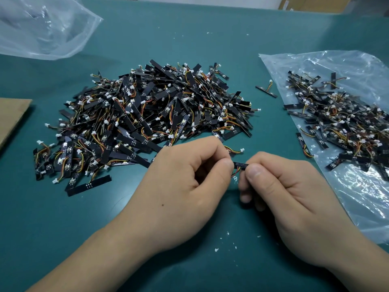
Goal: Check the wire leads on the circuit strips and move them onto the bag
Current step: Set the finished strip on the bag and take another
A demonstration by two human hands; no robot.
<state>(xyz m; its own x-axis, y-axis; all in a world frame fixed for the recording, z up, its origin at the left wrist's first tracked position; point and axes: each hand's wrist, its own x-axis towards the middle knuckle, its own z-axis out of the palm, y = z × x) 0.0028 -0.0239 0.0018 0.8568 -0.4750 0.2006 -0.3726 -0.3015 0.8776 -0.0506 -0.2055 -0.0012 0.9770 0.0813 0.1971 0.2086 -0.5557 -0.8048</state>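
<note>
Plastic bag [357, 197] at right carries a heap of circuit strips [341, 127].

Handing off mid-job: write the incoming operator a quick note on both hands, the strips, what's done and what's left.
Left hand and right hand each pinch an end of one circuit strip above the green table, wire leads hanging below.
Done: a smaller batch of strips lies on the clear bag at right.
Left: finish this check, bag it, then work through the large pile at centre and the stray strip beside the bag.
</note>
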